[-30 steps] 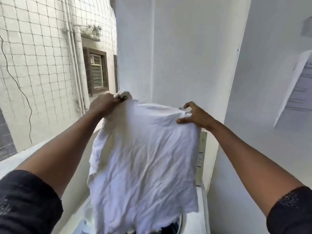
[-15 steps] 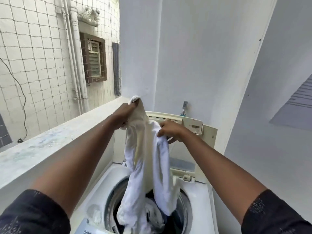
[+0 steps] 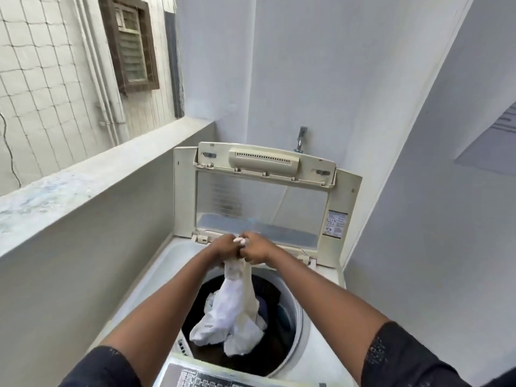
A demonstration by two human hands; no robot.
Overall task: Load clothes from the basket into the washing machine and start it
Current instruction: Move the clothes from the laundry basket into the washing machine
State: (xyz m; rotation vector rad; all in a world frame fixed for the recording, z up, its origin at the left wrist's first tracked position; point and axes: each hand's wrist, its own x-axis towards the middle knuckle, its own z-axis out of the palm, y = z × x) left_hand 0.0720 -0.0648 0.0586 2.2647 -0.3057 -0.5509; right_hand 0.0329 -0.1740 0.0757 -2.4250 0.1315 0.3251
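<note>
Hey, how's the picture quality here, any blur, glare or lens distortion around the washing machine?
Head view: soft even daylight, no harsh glare; the wide-angle lens skews the ledge and wall edges; the left hand, right hand and white garment look slightly soft; the drum is dark, hiding detail.

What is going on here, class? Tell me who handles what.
A person grips a bunched white garment with the left hand and right hand above the open washing machine. The garment's lower end hangs into the drum, onto other clothes. The lid stands raised; nobody touches the control panel.
</note>
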